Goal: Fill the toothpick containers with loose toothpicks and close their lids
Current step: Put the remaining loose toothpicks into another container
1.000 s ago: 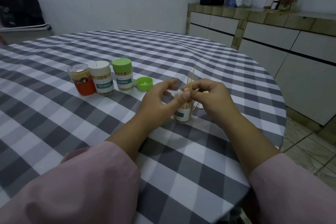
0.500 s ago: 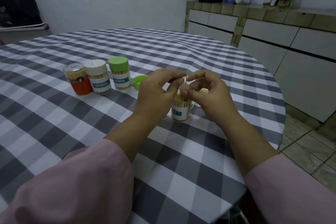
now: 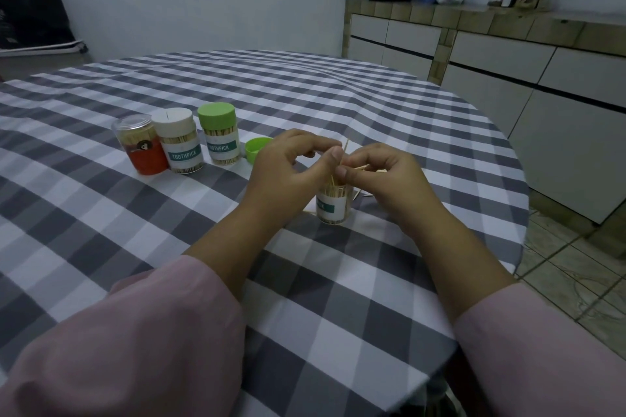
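Observation:
An open clear toothpick container (image 3: 332, 207) stands on the checked tablecloth (image 3: 169, 230), nearly full of toothpicks. My left hand (image 3: 288, 169) and my right hand (image 3: 382, 176) meet just above its mouth, fingertips pinching a few toothpicks (image 3: 342, 162) that stand upright into it. A loose green lid (image 3: 256, 147) lies behind my left hand. To the left stand three closed containers in a row: a green-lidded one (image 3: 219, 134), a white-lidded one (image 3: 178, 140) and a red one with a clear lid (image 3: 140, 145). A few loose toothpicks (image 3: 359, 195) lie under my right hand.
The round table's edge (image 3: 521, 213) drops off at the right to a tiled floor. A tiled counter with white drawers (image 3: 491, 54) runs along the right wall, with bags and jars on top. A dark bag (image 3: 30, 10) hangs at far left.
The bundle of toothpicks has gone lower into the open container. Both hands have stayed together above its mouth, now pinching only a few sticks.

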